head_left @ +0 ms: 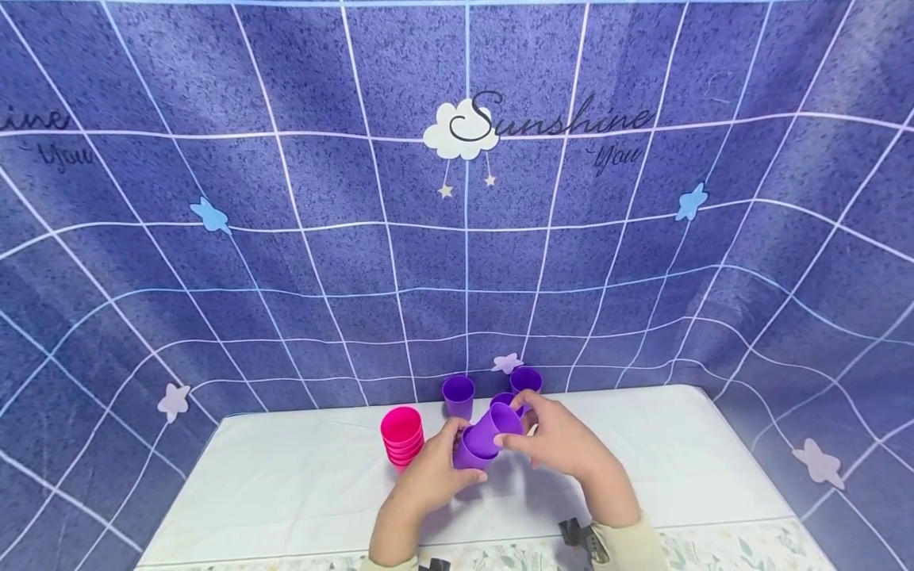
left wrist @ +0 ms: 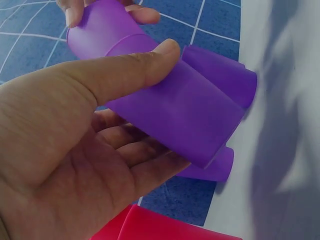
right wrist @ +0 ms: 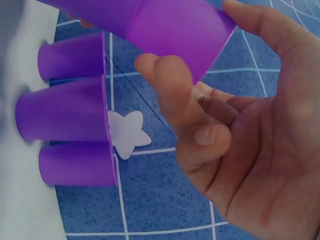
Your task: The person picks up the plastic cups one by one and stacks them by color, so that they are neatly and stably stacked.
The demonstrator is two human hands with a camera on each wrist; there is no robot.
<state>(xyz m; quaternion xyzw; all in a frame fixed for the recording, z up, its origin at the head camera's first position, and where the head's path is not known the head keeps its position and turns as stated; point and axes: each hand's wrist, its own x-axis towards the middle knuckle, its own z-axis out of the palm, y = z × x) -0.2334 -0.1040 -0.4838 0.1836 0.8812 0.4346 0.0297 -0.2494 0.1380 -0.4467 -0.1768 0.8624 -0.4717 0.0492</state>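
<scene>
My left hand [head_left: 432, 472] grips a purple cup [left wrist: 190, 115] round its side, thumb on one face and fingers beneath. A second purple cup [head_left: 496, 428] leans with its base inside the mouth of the first. At its rim, thumb and fingers of my right hand [head_left: 560, 440] pinch this upper cup [right wrist: 180, 37]. Both cups tilt, mouths toward the right. Behind the hands, three more purple cups stand on the white table: one at the left [head_left: 458, 390], one at the back right [head_left: 526, 380], and one partly hidden [head_left: 504, 399] by the right hand.
Left of my left hand stands a stack of several pink cups [head_left: 402, 428], nested mouth up. The white tabletop [head_left: 300, 476] ends at a blue grid-patterned curtain [head_left: 400, 262] behind the cups. A floral cloth strip [head_left: 743, 547] runs along the near edge.
</scene>
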